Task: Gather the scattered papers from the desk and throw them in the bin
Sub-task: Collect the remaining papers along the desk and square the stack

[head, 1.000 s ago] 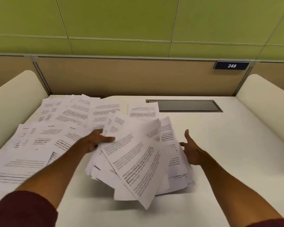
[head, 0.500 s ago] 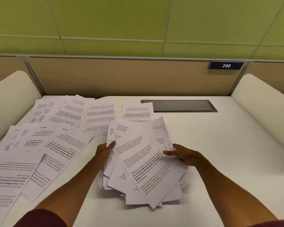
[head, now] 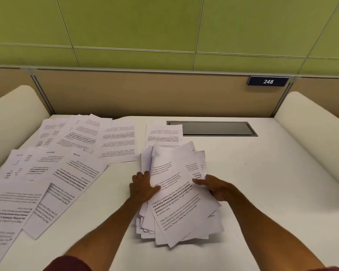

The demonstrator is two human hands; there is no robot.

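Head view. Landmark for all positions: the grey hatch (head: 211, 128) set flush into the white desk (head: 272, 182).

1. I have a bundle of papers (head: 176, 204) in front of the hatch and slightly to its left, held between both hands. The sheets are fanned and uneven, with corners sticking out at the near end. Printed text faces up on the top sheet.

2. The left hand (head: 143, 189) grips the bundle's left edge, thumb laid on the top sheet and fingers curled at the edge. The right hand (head: 216, 187) clasps the right edge with the thumb pressed on top. Its other fingers go under the sheets, out of sight.

3. I cannot tell whether the bundle's near end rests on the desk or hangs just above it. A shadow lies beneath it.

4. Loose sheets (head: 53, 173) lie flat and overlapping, well to the left of the hatch. They run from level with it to much nearer me.

5. A single sheet (head: 163, 133) covers the hatch's near left corner. The far tip of the bundle overlaps this sheet's near edge.

6. Behind the hatch stands a tan partition (head: 125, 92). A dark plate (head: 268, 81) reading 248 sits above and right of the hatch.

7. A dark red sleeve (head: 67, 264) shows on the left arm, far in front of the hatch.
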